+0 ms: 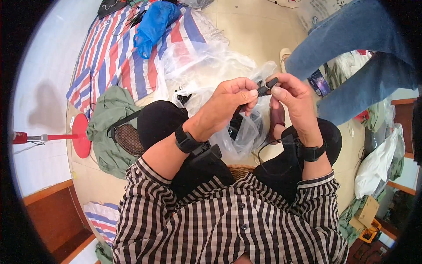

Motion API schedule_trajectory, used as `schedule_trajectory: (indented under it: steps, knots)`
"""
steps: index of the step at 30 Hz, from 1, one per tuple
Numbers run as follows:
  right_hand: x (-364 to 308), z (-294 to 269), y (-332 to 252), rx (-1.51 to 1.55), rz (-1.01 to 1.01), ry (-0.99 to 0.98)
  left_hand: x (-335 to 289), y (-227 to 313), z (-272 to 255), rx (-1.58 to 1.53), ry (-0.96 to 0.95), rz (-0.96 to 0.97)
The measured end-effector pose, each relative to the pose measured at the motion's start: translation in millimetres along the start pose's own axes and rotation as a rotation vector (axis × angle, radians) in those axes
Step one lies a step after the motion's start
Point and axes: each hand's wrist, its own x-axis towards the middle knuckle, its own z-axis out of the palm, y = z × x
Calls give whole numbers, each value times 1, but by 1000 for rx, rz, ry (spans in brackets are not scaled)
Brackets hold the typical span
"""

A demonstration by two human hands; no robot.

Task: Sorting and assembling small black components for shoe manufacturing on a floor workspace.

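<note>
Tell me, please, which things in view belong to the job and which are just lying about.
Likely the job's:
small black piece, between left hand and right hand
translucent plastic bag with dark items

Apparently lying about:
crumpled blue plastic bag
rumpled green cloth
white plastic bag

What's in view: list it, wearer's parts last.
Black fitting: count unclear, black, centre
Clear plastic: uncountable, colourless, floor ahead
Striped sheet: two stretches, red, white, blue, left
Blue bag: 1, blue, upper left
Green fabric: several, green, both sides
Red stand: 1, red, left
White bag: 1, white, right
Wicker piece: 1, tan, below centre
Other person's legs: 2, blue, upper right
Left grip: 1, bare, on fitting
Right grip: 1, bare, on fitting
Wrist straps: 2, black, one per wrist
Shirt: 1, black and pale, bottom
Legs: 2, black trousers, under forearms
</note>
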Motion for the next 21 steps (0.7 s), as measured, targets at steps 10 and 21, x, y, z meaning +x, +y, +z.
schedule_trajectory:
  steps: [10,21]
  knots:
    - [0,8,-3,-288,39,-46,-7,-6,-3,17,19,4]
    - [-5,5,9,-337,-201,-86,-2,-16,1,-117,-16,-7]
